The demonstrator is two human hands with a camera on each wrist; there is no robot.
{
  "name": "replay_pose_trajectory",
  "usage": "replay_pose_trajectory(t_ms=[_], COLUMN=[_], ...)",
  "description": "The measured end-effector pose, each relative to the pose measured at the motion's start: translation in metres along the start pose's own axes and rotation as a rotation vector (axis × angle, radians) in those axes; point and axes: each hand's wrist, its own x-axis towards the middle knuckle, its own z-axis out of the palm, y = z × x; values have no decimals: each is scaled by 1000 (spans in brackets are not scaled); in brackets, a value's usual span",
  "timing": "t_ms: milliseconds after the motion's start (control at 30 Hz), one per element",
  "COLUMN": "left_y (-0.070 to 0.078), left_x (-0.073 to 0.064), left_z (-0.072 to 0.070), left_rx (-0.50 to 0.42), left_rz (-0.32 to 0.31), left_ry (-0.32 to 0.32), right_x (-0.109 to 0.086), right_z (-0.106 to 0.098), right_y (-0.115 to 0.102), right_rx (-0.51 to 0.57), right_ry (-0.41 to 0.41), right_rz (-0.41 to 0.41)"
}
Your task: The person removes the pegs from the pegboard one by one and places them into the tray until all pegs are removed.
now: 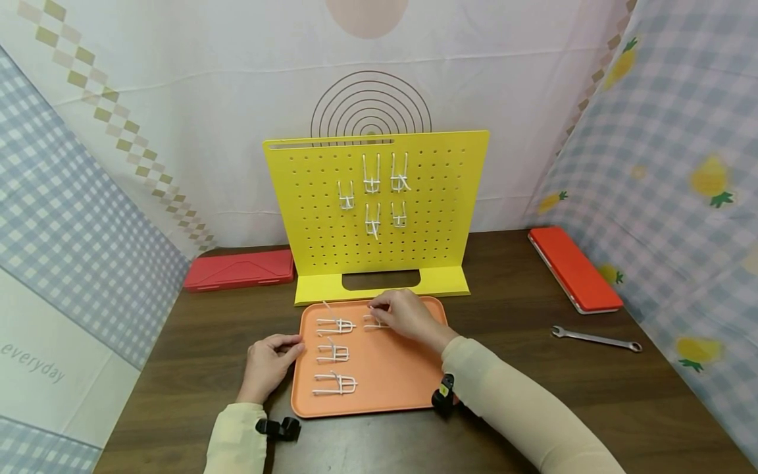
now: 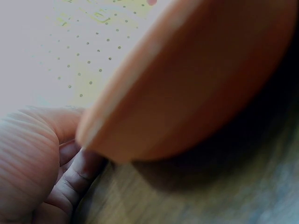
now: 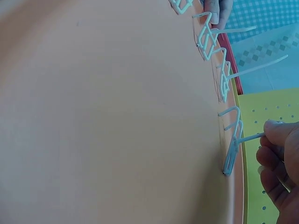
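Note:
An orange tray (image 1: 397, 375) lies on the dark wooden table, and my left hand (image 1: 264, 365) pinches its left rim. In the left wrist view, the left thumb and fingers (image 2: 77, 172) meet at the tray's edge. Over the tray's far part, my right hand (image 1: 408, 315) pinches the thin prong of a white wire pegboard hook (image 3: 235, 140) between thumb and fingertip. That hook's frame is at the tray surface; whether it touches cannot be told. Three more white hooks (image 1: 334, 352) lie in a column on the tray's left side, their prongs sticking up.
Behind the tray stands a yellow pegboard (image 1: 320, 230) with several white hooks (image 1: 372, 174) hung on it. A red case (image 1: 239, 270) lies left of the board. To the right are an orange-red case (image 1: 574, 270) and a combination wrench (image 1: 598, 339).

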Motion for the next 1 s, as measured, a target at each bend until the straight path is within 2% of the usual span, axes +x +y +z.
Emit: replay_pose_trajectory(t_ms=[767, 867, 1000], left_y=[-1, -1, 0], left_x=[-1, -1, 0], left_z=[-1, 0, 0], left_rx=[-4, -2, 8], left_rz=[-5, -5, -2], left_ry=[6, 4, -1], right_x=[-1, -2, -3], right_z=[-2, -7, -25], right_y=[-1, 0, 3], right_rx=[4, -1, -1], right_ry=[-16, 7, 64], right_rz=[21, 23, 2])
